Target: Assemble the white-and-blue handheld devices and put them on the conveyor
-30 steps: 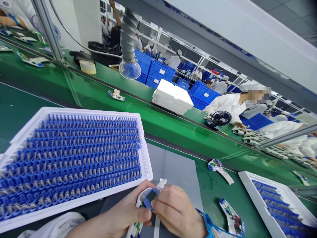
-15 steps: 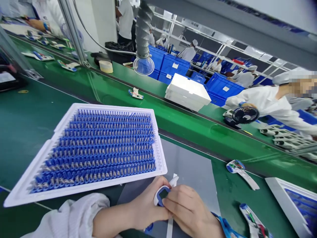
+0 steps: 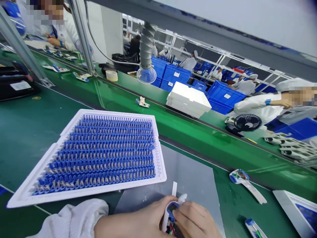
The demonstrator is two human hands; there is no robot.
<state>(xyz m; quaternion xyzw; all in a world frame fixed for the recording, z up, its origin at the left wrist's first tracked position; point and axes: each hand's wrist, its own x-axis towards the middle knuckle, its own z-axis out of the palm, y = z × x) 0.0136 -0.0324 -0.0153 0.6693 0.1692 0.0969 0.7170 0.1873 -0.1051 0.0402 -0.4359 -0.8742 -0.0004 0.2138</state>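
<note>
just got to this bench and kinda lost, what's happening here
Someone's left hand grips a white and blue device housing with wires showing, while the right hand has its fingers at the blue-framed part. They work above a grey mat, beside a white tray filled with rows of small blue parts.

The white-and-blue handheld shell (image 3: 165, 220) is open, red and green wires and a dark screen showing. It tilts between both hands, above the gray mat (image 3: 195, 178) at the bench's (image 3: 99, 211) near edge.

Passage over grey mat (image 3: 198, 178); white tray (image 3: 161, 165) with upright blue parts obstructs left, open housing (image 3: 247, 184) right.
</note>
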